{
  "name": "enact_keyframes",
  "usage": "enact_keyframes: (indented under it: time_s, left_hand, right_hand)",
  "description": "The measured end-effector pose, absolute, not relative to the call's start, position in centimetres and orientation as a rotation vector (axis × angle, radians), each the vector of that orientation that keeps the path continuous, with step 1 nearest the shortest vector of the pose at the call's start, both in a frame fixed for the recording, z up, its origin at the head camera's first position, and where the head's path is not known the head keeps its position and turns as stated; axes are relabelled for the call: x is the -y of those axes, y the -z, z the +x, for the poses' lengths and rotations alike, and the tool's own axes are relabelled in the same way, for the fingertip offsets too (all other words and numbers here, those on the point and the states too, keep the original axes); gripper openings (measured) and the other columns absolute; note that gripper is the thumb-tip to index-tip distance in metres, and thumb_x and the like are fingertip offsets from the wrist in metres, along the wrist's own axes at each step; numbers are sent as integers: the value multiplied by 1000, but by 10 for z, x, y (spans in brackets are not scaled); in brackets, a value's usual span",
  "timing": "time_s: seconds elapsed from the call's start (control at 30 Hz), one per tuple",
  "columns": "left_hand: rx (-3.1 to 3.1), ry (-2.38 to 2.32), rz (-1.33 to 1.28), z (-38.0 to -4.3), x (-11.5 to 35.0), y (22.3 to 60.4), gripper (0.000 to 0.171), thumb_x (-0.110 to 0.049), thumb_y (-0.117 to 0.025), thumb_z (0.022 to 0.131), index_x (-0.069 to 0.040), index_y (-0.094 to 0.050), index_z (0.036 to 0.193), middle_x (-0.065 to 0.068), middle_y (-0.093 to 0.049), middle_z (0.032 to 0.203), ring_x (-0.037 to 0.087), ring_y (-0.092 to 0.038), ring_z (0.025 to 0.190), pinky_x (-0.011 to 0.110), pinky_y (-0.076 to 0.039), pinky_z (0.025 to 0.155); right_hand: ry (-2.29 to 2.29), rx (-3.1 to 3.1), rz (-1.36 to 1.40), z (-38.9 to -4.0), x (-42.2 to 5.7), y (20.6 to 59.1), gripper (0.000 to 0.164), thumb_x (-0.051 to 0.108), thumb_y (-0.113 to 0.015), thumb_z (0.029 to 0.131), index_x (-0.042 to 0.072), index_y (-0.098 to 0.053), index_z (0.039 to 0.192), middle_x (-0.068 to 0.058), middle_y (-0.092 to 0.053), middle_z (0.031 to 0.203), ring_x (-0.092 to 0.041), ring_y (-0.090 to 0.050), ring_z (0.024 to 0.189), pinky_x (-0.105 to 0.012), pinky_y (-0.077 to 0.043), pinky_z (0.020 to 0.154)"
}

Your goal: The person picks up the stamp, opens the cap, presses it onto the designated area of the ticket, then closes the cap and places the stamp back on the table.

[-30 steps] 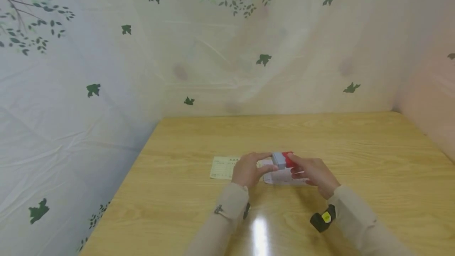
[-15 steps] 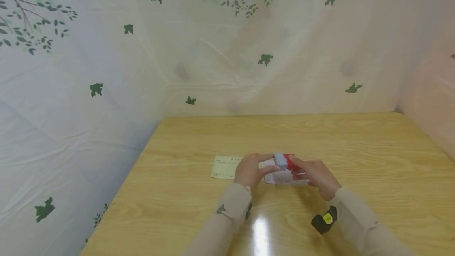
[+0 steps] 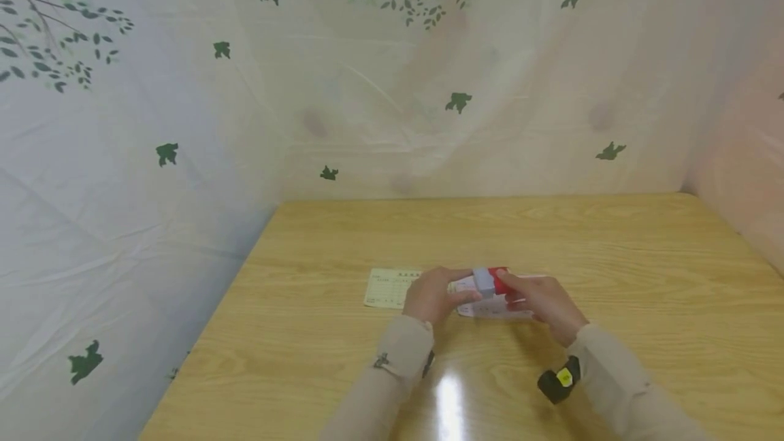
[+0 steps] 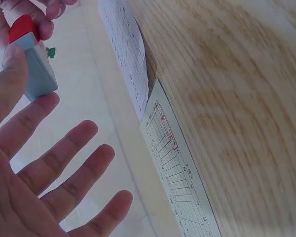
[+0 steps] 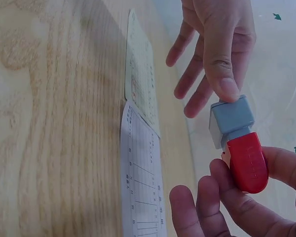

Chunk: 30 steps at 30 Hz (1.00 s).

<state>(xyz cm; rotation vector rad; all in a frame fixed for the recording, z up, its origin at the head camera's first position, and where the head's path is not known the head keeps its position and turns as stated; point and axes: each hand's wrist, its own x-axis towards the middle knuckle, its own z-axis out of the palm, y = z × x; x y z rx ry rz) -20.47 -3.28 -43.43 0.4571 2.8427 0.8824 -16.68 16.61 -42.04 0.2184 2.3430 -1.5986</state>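
Note:
A stamp with a red handle (image 3: 499, 280) and a grey lower part (image 5: 232, 118) is held above the table between both hands. My left hand (image 3: 427, 295) pinches the grey part between thumb and index finger, its other fingers spread loose in the left wrist view. From the other end, my right hand (image 3: 548, 305) pinches the red handle with thumb and fingers. Beneath the hands lie two printed slips: a yellowish one (image 4: 175, 168) on the left and a whitish one (image 5: 142, 182) on the right, partly covered by the right hand in the head view.
A wood-grain table (image 3: 306, 359) spreads under the hands, with a bright light reflection near its front. White sheeting (image 3: 380, 128) printed with leaves and birds hangs behind and at the sides. A black wrist device (image 3: 559, 381) is strapped at the right sleeve.
Both hands keep their pinch on the stamp. It has shifted slightly down and right in the head view, while the view itself drifts a little.

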Motion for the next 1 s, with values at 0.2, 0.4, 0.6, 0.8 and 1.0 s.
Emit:
enact_keyframes:
  time_s: [0.2, 0.4, 0.6, 0.8, 1.0]
  left_hand:
    - [-2851, -851, 486, -201, 33, 429, 53, -46, -77, 86, -28, -67, 135, -1, -66, 134, 23, -60, 126, 44, -49, 105]
    - [-2862, -822, 491, -201, 38, 428, 54, -46, -78, 85, -24, -69, 133, 0, -67, 132, 23, -61, 124, 43, -51, 102]
    - [-2888, -800, 514, -201, 45, 426, 53, -46, -78, 85, -24, -69, 132, 0, -68, 131, 23, -62, 122, 43, -52, 101]
    - [-2933, -734, 512, -203, 51, 426, 48, -43, -77, 88, -24, -70, 131, 1, -69, 130, 24, -64, 119, 43, -54, 97]
    - [-2934, -711, 507, -202, 47, 426, 44, -39, -75, 91, -23, -69, 131, 5, -70, 128, 26, -65, 117, 44, -54, 97]
  right_hand:
    - [1606, -2373, 226, -167, -166, 417, 68, 53, -55, 101, -7, -61, 133, -26, -63, 130, -40, -65, 112, -62, -44, 99]
    - [1627, -2394, 266, -166, -157, 416, 67, 53, -60, 99, -6, -62, 131, -25, -64, 128, -38, -66, 108, -61, -44, 100]
    - [1607, -2448, 285, -165, -150, 415, 69, 55, -61, 97, -4, -62, 133, -24, -64, 128, -36, -65, 108, -57, -47, 98]
    - [1483, -2562, 341, -165, -148, 413, 70, 60, -60, 96, 0, -64, 131, -22, -64, 124, -35, -59, 108, -48, -49, 86]
    - [1318, -2712, 332, -165, -155, 411, 67, 58, -59, 97, -1, -66, 129, -24, -66, 125, -36, -62, 107, -47, -51, 83]
